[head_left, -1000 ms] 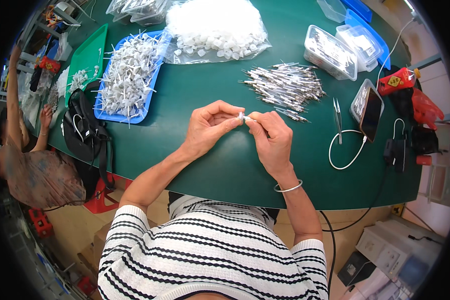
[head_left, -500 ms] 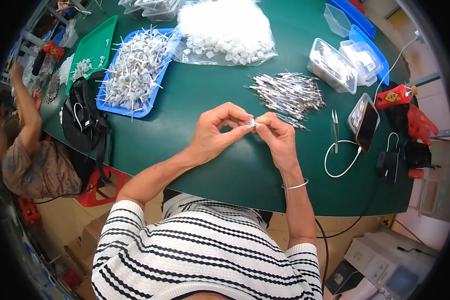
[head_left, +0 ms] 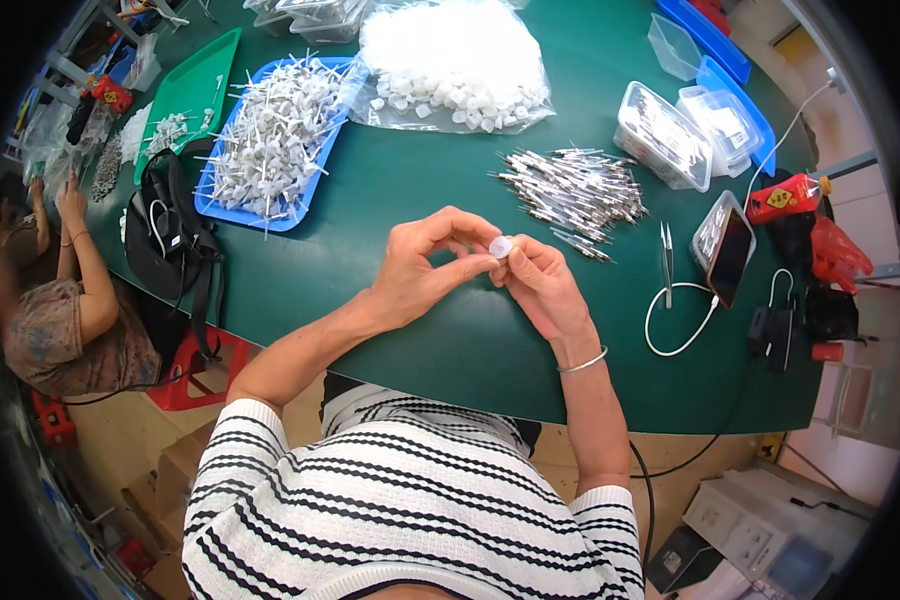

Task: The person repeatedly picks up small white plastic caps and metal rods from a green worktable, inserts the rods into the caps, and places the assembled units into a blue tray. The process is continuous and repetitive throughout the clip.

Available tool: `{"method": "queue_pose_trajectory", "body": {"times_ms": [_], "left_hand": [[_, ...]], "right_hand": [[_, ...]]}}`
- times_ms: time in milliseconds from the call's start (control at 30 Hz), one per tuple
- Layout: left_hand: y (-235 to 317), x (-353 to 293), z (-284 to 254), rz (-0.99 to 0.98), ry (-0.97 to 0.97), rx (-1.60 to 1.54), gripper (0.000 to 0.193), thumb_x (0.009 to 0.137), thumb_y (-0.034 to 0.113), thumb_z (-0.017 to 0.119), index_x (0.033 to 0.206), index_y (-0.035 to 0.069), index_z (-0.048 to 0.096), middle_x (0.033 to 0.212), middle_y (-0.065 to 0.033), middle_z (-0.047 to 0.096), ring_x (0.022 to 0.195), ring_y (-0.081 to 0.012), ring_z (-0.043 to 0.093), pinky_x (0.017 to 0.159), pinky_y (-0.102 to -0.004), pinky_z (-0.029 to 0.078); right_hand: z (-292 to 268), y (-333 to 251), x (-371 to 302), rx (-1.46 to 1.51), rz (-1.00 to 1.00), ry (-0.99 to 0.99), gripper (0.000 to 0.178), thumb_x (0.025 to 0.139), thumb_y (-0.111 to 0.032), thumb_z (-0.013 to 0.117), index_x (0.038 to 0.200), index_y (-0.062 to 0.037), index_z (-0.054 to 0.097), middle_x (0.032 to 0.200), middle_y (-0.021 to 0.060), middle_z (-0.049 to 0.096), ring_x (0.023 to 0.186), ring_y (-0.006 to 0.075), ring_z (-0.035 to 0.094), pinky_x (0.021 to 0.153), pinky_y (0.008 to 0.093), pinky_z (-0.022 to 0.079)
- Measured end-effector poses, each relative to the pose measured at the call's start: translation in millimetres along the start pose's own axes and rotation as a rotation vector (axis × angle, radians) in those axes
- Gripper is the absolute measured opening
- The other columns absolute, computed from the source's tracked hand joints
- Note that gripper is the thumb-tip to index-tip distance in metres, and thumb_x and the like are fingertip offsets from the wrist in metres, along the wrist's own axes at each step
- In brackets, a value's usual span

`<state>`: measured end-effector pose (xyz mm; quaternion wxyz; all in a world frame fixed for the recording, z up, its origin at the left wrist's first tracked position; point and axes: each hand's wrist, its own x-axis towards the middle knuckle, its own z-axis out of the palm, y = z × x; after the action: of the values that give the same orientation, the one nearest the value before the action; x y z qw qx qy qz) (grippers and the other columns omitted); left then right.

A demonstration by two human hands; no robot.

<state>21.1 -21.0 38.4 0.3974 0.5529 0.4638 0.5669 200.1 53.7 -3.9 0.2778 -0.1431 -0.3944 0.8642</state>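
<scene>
Over the near middle of the table, a small translucent white plastic cap is pinched between the fingertips of both hands, its round face turned up. My left hand grips its left side with thumb and forefinger. From the right, my right hand closes thumb and fingers at the cap's edge; whether they also hold a thin stem is hidden. Beyond them lies a loose pile of thin metal-tipped rods. A blue tray at the left is heaped with white caps on stems.
Behind my hands is a clear bag of white caps. At the right are tweezers, a phone on a cable, and a plastic box of rods. A black backpack and a green tray are left, beside another person.
The cap has turned so its round face shows more, and my right hand has tilted and shifted slightly left. At the left, the other person's raised arm has come down to the table.
</scene>
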Motion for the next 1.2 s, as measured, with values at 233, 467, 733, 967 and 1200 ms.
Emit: {"method": "queue_pose_trajectory", "body": {"times_ms": [233, 467, 733, 967, 1200], "left_hand": [[12, 10, -10, 0.064, -0.091, 0.149, 0.009, 0.082, 0.0, 0.068, 0.09, 0.0, 0.066, 0.087, -0.0064, 0.066, 0.075, -0.0117, 0.062, 0.069, -0.0241, 0.051], [31, 32, -25, 0.034, -0.322, 0.332, 0.009, 0.082, 0.006, 0.07, 0.09, 0.001, 0.068, 0.081, -0.005, 0.066, 0.071, -0.0098, 0.059, 0.064, -0.0249, 0.048], [27, 46, -33, -0.354, -0.556, 0.008, 0.015, 0.086, 0.012, 0.068, 0.093, -0.002, 0.068, 0.082, -0.0039, 0.068, 0.074, -0.0074, 0.059, 0.068, -0.0227, 0.047], [48, 25, -82, -0.291, -0.147, 0.104, 0.007, 0.086, 0.005, 0.065, 0.091, -0.001, 0.067, 0.081, -0.0042, 0.067, 0.074, -0.0071, 0.058, 0.066, -0.0213, 0.046], [64, 19, -203, 0.153, 0.545, 1.0, 0.008, 0.084, 0.008, 0.067, 0.088, 0.0, 0.067, 0.078, -0.0075, 0.066, 0.07, -0.0123, 0.062, 0.066, -0.0253, 0.048]], "right_hand": [[1, -1, -3, 0.017, 0.078, -0.021, 0.021, 0.094, -0.023, 0.059, 0.096, -0.0032, 0.066, 0.088, 0.0018, 0.064, 0.078, 0.0087, 0.056, 0.073, 0.0235, 0.045], [-4, 2, -3, 0.081, 0.158, -0.067, 0.021, 0.094, -0.024, 0.059, 0.095, -0.0038, 0.065, 0.087, 0.0018, 0.065, 0.077, 0.0083, 0.057, 0.071, 0.0236, 0.046], [-3, 2, -6, 0.043, 0.199, -0.052, 0.022, 0.094, -0.024, 0.059, 0.095, -0.0026, 0.065, 0.089, 0.0032, 0.064, 0.079, 0.0108, 0.058, 0.072, 0.0242, 0.046], [10, -35, -20, -1.434, -0.453, 0.404, 0.013, 0.085, -0.008, 0.063, 0.097, -0.0025, 0.064, 0.089, 0.0106, 0.064, 0.083, 0.0263, 0.061, 0.074, 0.033, 0.047], [-23, -44, -46, -1.915, -0.385, 0.554, 0.008, 0.081, -0.001, 0.062, 0.089, -0.0015, 0.06, 0.089, 0.0125, 0.058, 0.086, 0.0316, 0.054, 0.074, 0.0408, 0.045]]}}
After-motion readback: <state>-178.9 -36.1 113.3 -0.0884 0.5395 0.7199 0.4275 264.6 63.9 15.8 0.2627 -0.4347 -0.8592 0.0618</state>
